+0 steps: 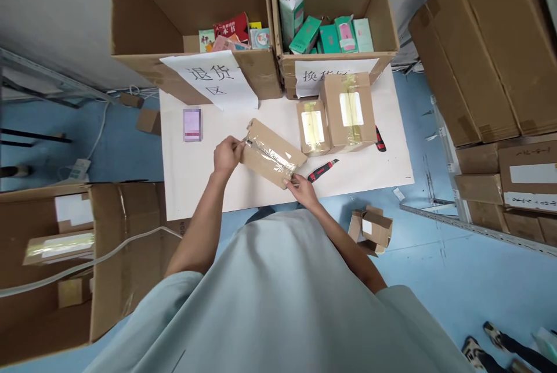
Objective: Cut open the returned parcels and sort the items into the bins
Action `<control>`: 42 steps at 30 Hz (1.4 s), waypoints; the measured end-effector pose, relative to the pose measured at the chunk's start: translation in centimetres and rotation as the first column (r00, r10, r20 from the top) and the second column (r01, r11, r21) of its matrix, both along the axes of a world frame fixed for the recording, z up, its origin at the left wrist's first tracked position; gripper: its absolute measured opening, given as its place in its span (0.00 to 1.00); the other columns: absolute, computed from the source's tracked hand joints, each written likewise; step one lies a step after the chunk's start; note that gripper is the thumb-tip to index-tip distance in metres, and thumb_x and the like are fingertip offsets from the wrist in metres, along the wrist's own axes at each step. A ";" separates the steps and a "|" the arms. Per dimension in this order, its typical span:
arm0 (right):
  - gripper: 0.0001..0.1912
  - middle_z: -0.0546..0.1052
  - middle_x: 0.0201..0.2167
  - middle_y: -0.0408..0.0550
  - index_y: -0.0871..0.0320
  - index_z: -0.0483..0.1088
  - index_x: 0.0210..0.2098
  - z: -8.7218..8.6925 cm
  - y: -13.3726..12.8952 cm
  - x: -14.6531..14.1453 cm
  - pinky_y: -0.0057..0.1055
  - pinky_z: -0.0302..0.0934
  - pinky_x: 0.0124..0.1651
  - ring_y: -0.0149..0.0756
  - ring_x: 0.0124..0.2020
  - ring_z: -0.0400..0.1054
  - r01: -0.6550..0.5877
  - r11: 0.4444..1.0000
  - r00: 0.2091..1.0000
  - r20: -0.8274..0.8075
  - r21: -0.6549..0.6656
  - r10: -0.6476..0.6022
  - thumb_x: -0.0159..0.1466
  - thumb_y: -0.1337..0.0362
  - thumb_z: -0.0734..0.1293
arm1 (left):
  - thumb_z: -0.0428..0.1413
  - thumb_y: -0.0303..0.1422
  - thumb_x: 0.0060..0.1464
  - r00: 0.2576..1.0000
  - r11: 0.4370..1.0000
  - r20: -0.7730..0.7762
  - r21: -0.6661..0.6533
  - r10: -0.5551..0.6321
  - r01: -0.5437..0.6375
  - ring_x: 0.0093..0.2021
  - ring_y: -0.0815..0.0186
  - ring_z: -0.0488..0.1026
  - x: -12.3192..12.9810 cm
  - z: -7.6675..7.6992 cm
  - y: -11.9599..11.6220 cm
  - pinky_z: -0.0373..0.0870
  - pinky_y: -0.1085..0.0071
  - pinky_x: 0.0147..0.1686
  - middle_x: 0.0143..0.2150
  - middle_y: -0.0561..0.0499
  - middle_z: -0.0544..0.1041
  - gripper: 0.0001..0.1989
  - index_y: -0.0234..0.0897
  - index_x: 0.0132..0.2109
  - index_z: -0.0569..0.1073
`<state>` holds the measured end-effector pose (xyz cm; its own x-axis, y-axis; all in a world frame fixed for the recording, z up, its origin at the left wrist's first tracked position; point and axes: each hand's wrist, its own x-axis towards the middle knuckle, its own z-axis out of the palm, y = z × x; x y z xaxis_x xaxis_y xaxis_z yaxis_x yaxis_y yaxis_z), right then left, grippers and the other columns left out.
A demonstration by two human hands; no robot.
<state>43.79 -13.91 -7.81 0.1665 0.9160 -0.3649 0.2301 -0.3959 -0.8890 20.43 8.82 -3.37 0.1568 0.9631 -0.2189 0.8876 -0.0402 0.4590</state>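
Note:
A flat brown cardboard box (272, 152), with clear shiny tape along its top, is held at a slant above the front of the white table (195, 187). My left hand (227, 155) pinches its left end near the tape. At the lower right corner, my right hand (302, 190) grips the same box with the thumb on top. A red and black utility knife (322, 170) lies just beyond my right hand. Two taped parcels with white labels, a small one (313, 127) and a larger one (348, 109), stand to the right.
Two open cartons line the table's back: the left carton (183, 80) holds books, the right carton (335, 60) green boxes. A purple pixelated item (192, 125) lies at left, a second red-black tool (380, 140) at right. A large parcel carton (126, 245) stands left; another person's shoes (474, 352) show lower right.

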 end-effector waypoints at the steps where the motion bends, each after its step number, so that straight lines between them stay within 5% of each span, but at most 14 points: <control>1: 0.17 0.89 0.54 0.53 0.52 0.83 0.56 -0.1 0.1 -0.2 0.44 0.81 0.61 0.48 0.55 0.86 0.003 1.000 1.000 0.012 0.001 -0.003 0.76 0.49 0.72 | 0.57 0.43 0.69 0.996 0.998 0.053 -0.011 0.066 -0.065 0.52 0.49 0.82 -1.9 -0.2 -1.6 0.77 0.56 0.57 0.51 0.39 0.87 0.12 0.41 0.48 0.78; 6: 0.22 0.85 0.61 0.57 0.55 0.82 0.62 -0.6 1.0 -0.5 0.42 0.82 0.59 0.47 0.57 0.84 0.001 1.000 0.997 0.074 0.020 -0.002 0.74 0.50 0.72 | 0.60 0.47 0.65 0.903 0.964 0.338 -0.113 0.264 -0.239 0.54 0.51 0.85 -8.9 -2.1 -9.3 0.79 0.54 0.61 0.55 0.39 0.87 0.13 0.43 0.46 0.74; 9: 0.19 0.83 0.64 0.56 0.55 0.82 0.60 -0.6 1.7 -0.3 0.41 0.79 0.64 0.46 0.63 0.80 -0.064 0.997 0.990 0.131 0.036 0.058 0.75 0.54 0.69 | 0.63 0.45 0.62 0.848 0.946 0.428 -0.214 0.313 -0.242 0.58 0.50 0.85 -10.6 -3.4 -12.8 0.80 0.51 0.64 0.60 0.40 0.86 0.13 0.44 0.46 0.72; 13: 0.13 0.85 0.60 0.53 0.55 0.82 0.53 -0.7 2.2 -0.8 0.40 0.78 0.65 0.45 0.59 0.81 -0.163 0.984 0.955 0.237 -0.075 0.176 0.71 0.64 0.69 | 0.64 0.38 0.57 0.852 0.927 0.383 -0.257 0.357 -0.272 0.57 0.49 0.85 -11.5 -4.6 -15.3 0.81 0.52 0.62 0.53 0.43 0.87 0.13 0.44 0.49 0.75; 19: 0.19 0.88 0.52 0.56 0.59 0.81 0.54 -1.7 1.3 -2.9 0.46 0.79 0.58 0.49 0.49 0.83 -0.146 0.961 0.924 0.315 -0.233 0.217 0.63 0.67 0.74 | 0.63 0.35 0.54 0.894 0.924 0.279 -0.256 0.351 -0.283 0.53 0.45 0.86 -13.4 -6.1 -15.2 0.81 0.55 0.55 0.49 0.42 0.89 0.16 0.41 0.50 0.82; 24: 0.21 0.89 0.53 0.55 0.56 0.81 0.52 -2.3 0.1 -4.4 0.48 0.78 0.59 0.54 0.54 0.84 -0.105 0.954 0.920 0.336 -0.281 0.201 0.59 0.64 0.79 | 0.63 0.33 0.52 0.940 0.947 0.239 -0.264 0.245 -0.180 0.55 0.38 0.85 -15.2 -7.2 -14.5 0.78 0.55 0.53 0.51 0.39 0.90 0.17 0.41 0.49 0.86; 33: 0.14 0.90 0.43 0.57 0.55 0.80 0.43 -2.3 -2.1 -7.3 0.47 0.80 0.54 0.54 0.44 0.86 0.068 0.960 0.926 0.376 -0.273 0.041 0.64 0.53 0.79 | 0.60 0.33 0.55 0.943 0.954 0.258 -0.264 0.211 -0.141 0.49 0.44 0.85 -15.8 -7.8 -15.4 0.76 0.60 0.47 0.46 0.41 0.90 0.14 0.40 0.45 0.87; 38: 0.16 0.90 0.45 0.55 0.55 0.82 0.45 -0.8 -2.1 -7.9 0.47 0.80 0.57 0.53 0.47 0.85 0.112 0.972 0.936 0.350 -0.204 -0.034 0.66 0.50 0.77 | 0.62 0.36 0.55 0.943 0.950 0.237 -0.265 0.232 -0.167 0.48 0.43 0.85 -15.6 -7.6 -15.5 0.78 0.57 0.49 0.39 0.43 0.89 0.08 0.41 0.39 0.86; 42: 0.20 0.88 0.53 0.55 0.55 0.83 0.39 2.3 -1.8 -7.7 0.42 0.78 0.61 0.50 0.55 0.84 0.089 0.990 0.955 0.291 -0.108 -0.054 0.70 0.45 0.73 | 0.64 0.38 0.58 0.929 0.962 0.297 -0.219 0.223 -0.161 0.54 0.40 0.86 -16.1 -5.8 -15.5 0.80 0.52 0.57 0.47 0.42 0.90 0.10 0.41 0.43 0.88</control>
